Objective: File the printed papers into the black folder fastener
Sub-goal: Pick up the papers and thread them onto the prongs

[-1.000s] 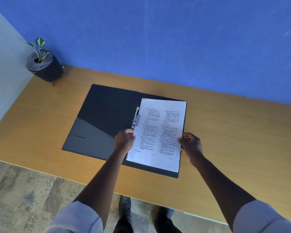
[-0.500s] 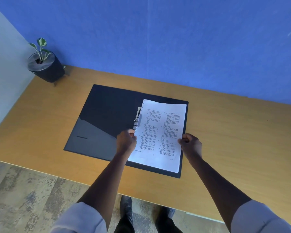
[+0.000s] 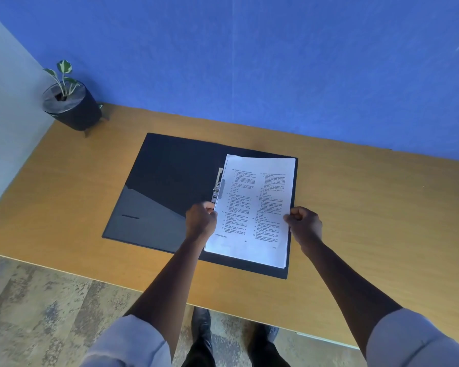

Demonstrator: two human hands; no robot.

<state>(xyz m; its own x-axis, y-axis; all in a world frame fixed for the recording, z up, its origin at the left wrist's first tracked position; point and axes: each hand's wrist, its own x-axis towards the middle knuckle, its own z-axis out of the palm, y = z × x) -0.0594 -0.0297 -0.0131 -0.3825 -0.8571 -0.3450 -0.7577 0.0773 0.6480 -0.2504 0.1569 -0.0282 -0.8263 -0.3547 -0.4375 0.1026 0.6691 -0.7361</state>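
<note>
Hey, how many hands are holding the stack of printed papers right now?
2. The left hand grips the left edge of the printed papers, just below the metal fastener. The right hand pinches the right edge, over the open black folder.

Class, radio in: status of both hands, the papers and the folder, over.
Left hand grips papers at left edge, right hand at right edge. Papers over open black folder, beside metal fastener; threaded or not, cannot tell. Nothing in the way.
</note>
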